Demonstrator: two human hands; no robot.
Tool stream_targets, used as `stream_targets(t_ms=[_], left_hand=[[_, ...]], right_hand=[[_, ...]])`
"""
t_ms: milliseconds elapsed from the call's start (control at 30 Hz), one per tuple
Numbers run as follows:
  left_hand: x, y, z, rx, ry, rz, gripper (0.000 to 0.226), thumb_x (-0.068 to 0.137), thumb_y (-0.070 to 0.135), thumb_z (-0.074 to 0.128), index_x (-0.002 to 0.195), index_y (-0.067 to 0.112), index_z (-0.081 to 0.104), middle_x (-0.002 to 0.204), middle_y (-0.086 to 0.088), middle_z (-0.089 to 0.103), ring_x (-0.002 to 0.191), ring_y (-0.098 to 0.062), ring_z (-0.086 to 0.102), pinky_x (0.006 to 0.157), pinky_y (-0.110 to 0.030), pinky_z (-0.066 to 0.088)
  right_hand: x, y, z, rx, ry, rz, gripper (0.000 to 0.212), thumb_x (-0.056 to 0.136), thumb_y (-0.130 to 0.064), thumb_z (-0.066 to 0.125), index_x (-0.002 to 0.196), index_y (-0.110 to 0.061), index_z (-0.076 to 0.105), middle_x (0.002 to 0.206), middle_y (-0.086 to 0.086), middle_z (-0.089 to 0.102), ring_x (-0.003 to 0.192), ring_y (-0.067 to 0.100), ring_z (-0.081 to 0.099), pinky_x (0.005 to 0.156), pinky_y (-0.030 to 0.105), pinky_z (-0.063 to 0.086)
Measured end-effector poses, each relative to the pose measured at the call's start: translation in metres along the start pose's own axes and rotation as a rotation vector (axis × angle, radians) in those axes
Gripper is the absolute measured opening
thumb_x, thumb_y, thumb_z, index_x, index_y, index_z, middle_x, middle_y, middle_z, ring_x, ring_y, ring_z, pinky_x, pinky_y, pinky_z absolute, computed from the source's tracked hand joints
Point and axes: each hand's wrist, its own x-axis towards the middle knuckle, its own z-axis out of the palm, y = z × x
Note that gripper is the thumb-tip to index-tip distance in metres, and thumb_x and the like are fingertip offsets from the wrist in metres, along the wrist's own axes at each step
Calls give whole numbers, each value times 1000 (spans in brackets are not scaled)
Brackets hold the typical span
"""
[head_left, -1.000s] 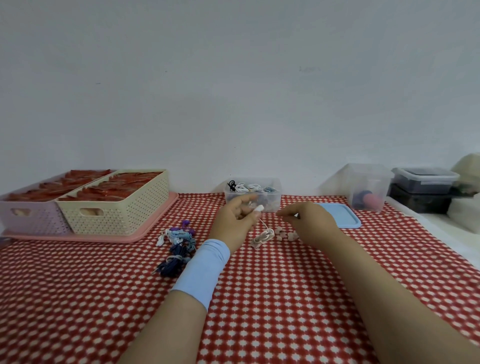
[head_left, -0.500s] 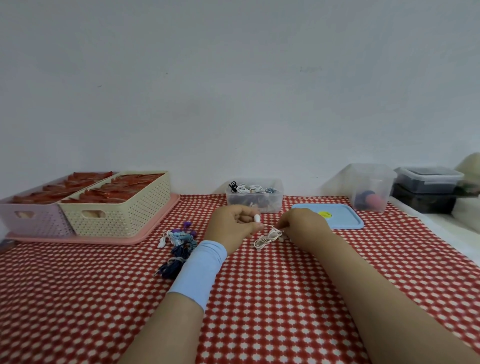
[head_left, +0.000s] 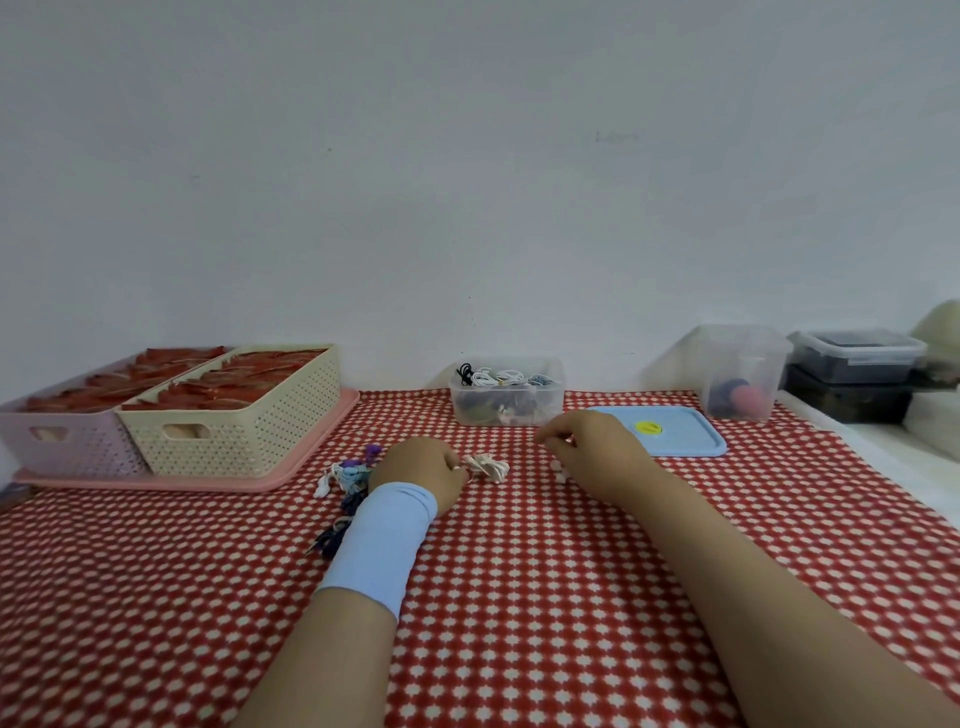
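A small coiled white cable (head_left: 487, 466) lies on the red checked tablecloth (head_left: 519, 571) in the middle. My left hand (head_left: 422, 469), with a light-blue wristband, rests on the cloth and pinches the coil's left end. My right hand (head_left: 597, 451) hovers to the right of the coil and apart from it. Its fingers are curled with the tips together, and I cannot see whether they hold anything. A few small pale pieces (head_left: 557, 465) lie just under its knuckles.
A pile of blue, purple and white cables (head_left: 347, 480) lies left of my left hand. Behind are a clear box of cables (head_left: 506, 410), a blue lid (head_left: 685, 439), a clear tub (head_left: 740, 371), a cream basket (head_left: 234, 431), a lilac basket (head_left: 62, 441) on a pink tray (head_left: 218, 486), and dark containers (head_left: 852, 379).
Both hands came down to the cloth. The white coil, held up between them before, now lies on the table, and my right hand has let go and moved right.
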Motion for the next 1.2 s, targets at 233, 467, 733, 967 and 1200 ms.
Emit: stream_targets(t_ms=[233, 467, 733, 967, 1200], left_hand=[[1, 5, -4, -176, 395, 244, 29, 100, 28, 49, 123, 28, 68, 125, 1, 63, 116, -19, 52, 99, -33, 42], [-3, 8, 9, -108, -44, 406, 30, 90, 38, 65, 120, 40, 67, 130, 9, 59, 119, -13, 51, 106, -36, 41], [-8, 11, 0, -222, -35, 315, 14, 93, 35, 60, 95, 31, 73, 100, 15, 68, 92, -5, 61, 90, -30, 51], [-11, 12, -6, -187, -94, 333, 16, 87, 30, 71, 103, 29, 75, 107, 12, 70, 94, -4, 62, 91, -24, 50], [-15, 17, -6, -65, -78, 322, 16, 88, 30, 67, 101, 36, 76, 114, 15, 66, 96, -7, 58, 91, -27, 50]], right_hand=[[2, -2, 7, 168, -8, -18, 11, 91, -23, 72, 96, -29, 79, 93, -17, 70, 83, -4, 59, 89, 29, 53], [-1, -2, 9, 170, -10, -33, 10, 91, -27, 70, 90, -35, 77, 92, -18, 71, 88, -2, 62, 85, 28, 53], [-3, -4, 7, 216, -9, -22, 13, 91, -24, 71, 92, -35, 79, 86, -24, 67, 86, -7, 61, 85, 22, 49], [-3, -4, 6, 214, -18, -26, 11, 87, -23, 77, 97, -28, 80, 81, -26, 64, 81, -8, 61, 78, 13, 46], [-4, -4, 7, 241, -7, -23, 11, 89, -24, 75, 97, -28, 81, 86, -23, 68, 85, -8, 62, 78, 12, 45]])
